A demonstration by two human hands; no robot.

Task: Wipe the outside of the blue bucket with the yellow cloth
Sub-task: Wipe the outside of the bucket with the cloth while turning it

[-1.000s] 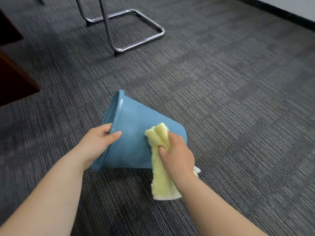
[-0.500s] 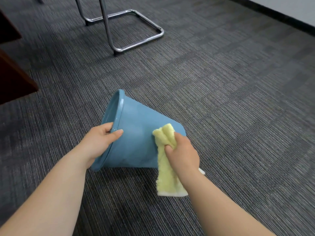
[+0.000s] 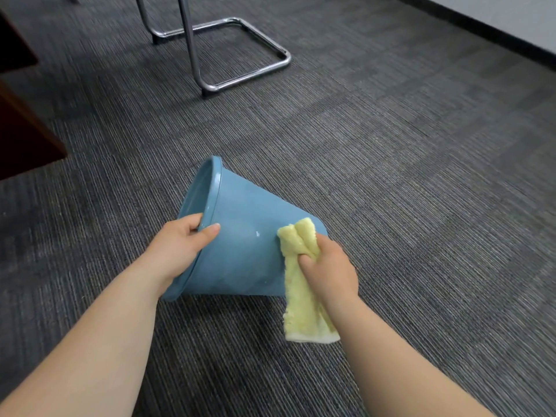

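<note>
The blue bucket [image 3: 243,239] lies tipped on its side on the grey carpet, its open mouth facing left and away from me. My left hand [image 3: 180,248] grips the bucket's rim at the near left, thumb on the outer wall. My right hand [image 3: 328,266] is closed on the yellow cloth [image 3: 301,281] and presses its bunched top against the bucket's outer wall near the base end. The rest of the cloth hangs down to the carpet. The bucket's bottom is hidden behind the cloth and hand.
A chrome chair frame [image 3: 228,52] stands on the carpet beyond the bucket. Dark brown wooden furniture [image 3: 21,130] sits at the left edge. A white wall with a black skirting [image 3: 493,31] runs along the far right.
My right hand has slid the cloth to the right along the bucket's wall, toward its base end. My left hand has kept its grip on the rim.
</note>
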